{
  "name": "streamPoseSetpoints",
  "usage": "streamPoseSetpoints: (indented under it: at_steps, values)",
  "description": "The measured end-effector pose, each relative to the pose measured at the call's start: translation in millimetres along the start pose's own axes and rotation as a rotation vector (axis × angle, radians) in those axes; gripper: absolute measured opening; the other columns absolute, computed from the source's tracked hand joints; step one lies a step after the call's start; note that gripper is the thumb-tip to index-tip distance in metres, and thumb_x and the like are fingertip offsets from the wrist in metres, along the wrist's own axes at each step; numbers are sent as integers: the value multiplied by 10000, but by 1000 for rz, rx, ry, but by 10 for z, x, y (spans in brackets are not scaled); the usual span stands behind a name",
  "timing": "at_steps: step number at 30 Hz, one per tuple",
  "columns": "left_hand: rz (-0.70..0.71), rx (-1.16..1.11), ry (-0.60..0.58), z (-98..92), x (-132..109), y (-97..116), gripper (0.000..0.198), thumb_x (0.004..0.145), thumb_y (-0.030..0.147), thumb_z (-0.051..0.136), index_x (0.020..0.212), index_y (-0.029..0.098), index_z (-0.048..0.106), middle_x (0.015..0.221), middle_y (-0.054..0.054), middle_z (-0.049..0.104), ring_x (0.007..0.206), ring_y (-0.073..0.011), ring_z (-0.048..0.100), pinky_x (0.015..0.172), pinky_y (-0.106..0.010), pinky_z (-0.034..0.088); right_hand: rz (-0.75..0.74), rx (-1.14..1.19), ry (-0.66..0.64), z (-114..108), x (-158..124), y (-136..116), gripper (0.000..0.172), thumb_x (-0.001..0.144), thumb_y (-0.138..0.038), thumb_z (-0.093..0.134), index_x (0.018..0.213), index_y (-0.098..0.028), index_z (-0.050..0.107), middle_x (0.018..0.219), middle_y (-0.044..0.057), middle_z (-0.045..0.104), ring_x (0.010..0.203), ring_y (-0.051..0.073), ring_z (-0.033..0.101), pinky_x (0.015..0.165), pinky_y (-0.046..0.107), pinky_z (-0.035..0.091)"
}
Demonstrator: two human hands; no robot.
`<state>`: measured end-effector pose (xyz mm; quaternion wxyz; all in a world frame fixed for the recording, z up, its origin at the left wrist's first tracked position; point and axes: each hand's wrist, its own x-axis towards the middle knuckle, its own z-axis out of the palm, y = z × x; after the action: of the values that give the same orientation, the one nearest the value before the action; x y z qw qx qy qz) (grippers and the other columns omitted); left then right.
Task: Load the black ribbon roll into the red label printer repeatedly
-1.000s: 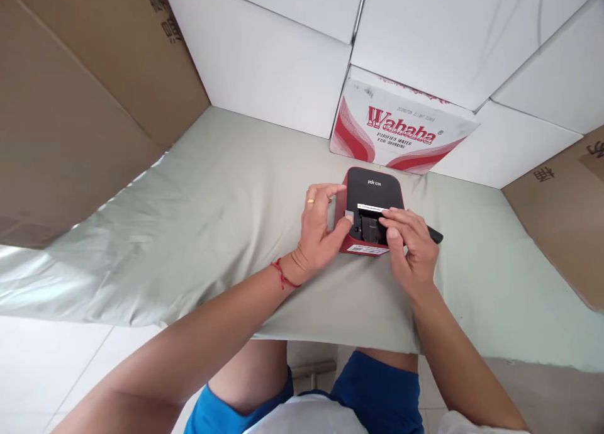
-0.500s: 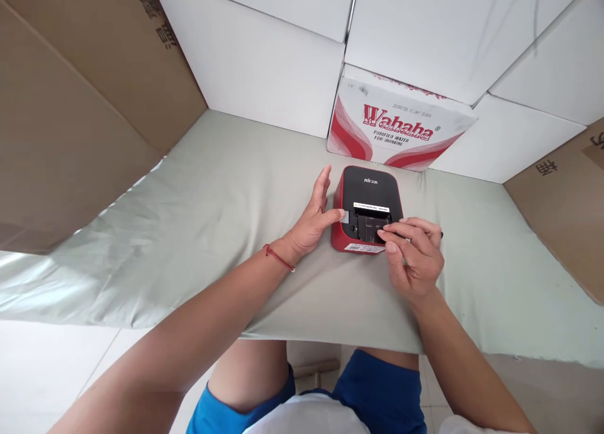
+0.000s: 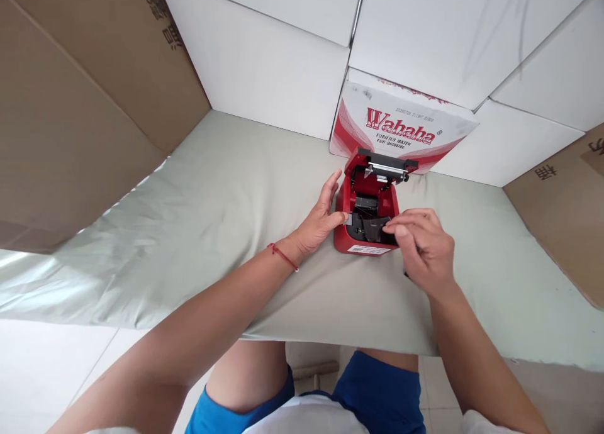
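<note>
A small red label printer (image 3: 369, 250) stands on the cloth with its black-topped lid (image 3: 387, 160) raised. A dark roll (image 3: 366, 202) sits inside, and a black label strip (image 3: 374, 228) comes forward over the front of the opening. My left hand (image 3: 318, 223) lies against the printer's left side, fingers stretched out, the thumb on a grey button (image 3: 349, 219). With thumb and fingertips closed, my right hand (image 3: 425, 248) pinches the strip at its right edge. Some dark thing, too small to name, shows under that hand.
Behind the printer, a white and red Wahaba-style water carton (image 3: 401, 116) stands against large white boxes (image 3: 274, 63). Brown cardboard boxes (image 3: 80, 119) flank the left, another brown box (image 3: 561, 214) the right. A pale green cloth (image 3: 226, 182) covers the table, its front edge near my legs.
The printer's lid has swung up and back, exposing the roll inside. My left thumb stays at the button; my right hand has shifted slightly right, still at the strip.
</note>
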<state>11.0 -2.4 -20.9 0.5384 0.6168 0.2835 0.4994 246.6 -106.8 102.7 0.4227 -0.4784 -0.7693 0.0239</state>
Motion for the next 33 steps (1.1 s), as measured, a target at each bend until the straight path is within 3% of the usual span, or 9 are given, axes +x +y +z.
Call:
streamPoseSetpoints:
  at_steps: [4, 9, 13, 18, 23, 26, 29, 31, 33]
  values:
    - [-42, -94, -25, 26, 10, 31, 1124, 946, 563, 821, 1891, 427, 227, 2028, -85, 302, 1937, -384, 201, 1553, -700, 286, 202, -2, -240, -143, 464, 66, 303, 1135, -441, 678, 995, -292, 902, 1128, 55, 907, 968, 240, 823, 855, 407, 637]
    - [-7, -78, -18, 22, 6, 24, 1032, 976, 590, 793, 1862, 380, 307, 2016, -109, 331, 1898, -384, 319, 1516, -673, 391, 166, -319, -613, 74, 1018, 203, 254, 1078, -281, 658, 1093, -284, 912, 1031, 39, 909, 882, 250, 804, 793, 394, 564]
    - [-53, -151, -6, 40, 2, 57, 1023, 929, 543, 829, 1822, 336, 374, 1993, -119, 377, 1878, -387, 347, 1531, -660, 351, 76, -599, -807, 355, 1178, 225, 335, 999, -222, 730, 1275, -289, 907, 1294, 110, 912, 1032, 308, 832, 743, 397, 540]
    - [-108, -270, 38, 88, -10, 170, 1019, 852, 492, 877, 1766, 303, 468, 1953, -120, 426, 1857, -413, 348, 1559, -638, 253, 163, -688, -888, 465, 1200, 146, 240, 921, -233, 819, 1151, -224, 889, 1230, 191, 889, 1043, 358, 831, 765, 407, 561]
    - [-149, -316, 49, 109, -35, 291, 982, 851, 480, 878, 1741, 309, 499, 1927, -112, 461, 1842, -422, 356, 1548, -631, 275, 245, -674, -907, 357, 1182, 19, 327, 1018, -270, 729, 1330, -211, 805, 1325, 180, 872, 1138, 364, 816, 819, 404, 553]
    - [-148, -320, 43, 114, -39, 330, 955, 852, 468, 870, 1724, 310, 514, 1908, -102, 494, 1839, -431, 360, 1546, -648, 279, 333, -558, -816, 202, 1100, -51, 315, 1038, -299, 713, 1341, -229, 761, 1229, 130, 880, 1051, 325, 806, 820, 394, 552]
    - [-129, -317, 43, 120, -37, 346, 927, 854, 463, 857, 1710, 322, 530, 1903, -86, 508, 1848, -429, 345, 1550, -654, 269, 427, -264, -638, -68, 953, -92, 256, 1032, -406, 726, 1236, -253, 753, 1111, 78, 859, 876, 263, 762, 793, 391, 578]
    - [-127, -315, 45, 123, -35, 352, 935, 849, 472, 850, 1712, 322, 522, 1905, -88, 502, 1851, -428, 339, 1548, -656, 271, 473, -46, -551, -316, 819, -67, 347, 1010, -535, 763, 1242, -276, 760, 1134, 64, 851, 865, 251, 753, 783, 392, 610]
    - [-135, -317, 43, 124, -34, 356, 943, 848, 479, 846, 1715, 316, 513, 1905, -95, 495, 1846, -427, 345, 1546, -656, 276, 542, 98, -502, -605, 653, 26, 497, 970, -678, 810, 1285, -295, 777, 1184, 75, 850, 971, 276, 781, 823, 400, 645]
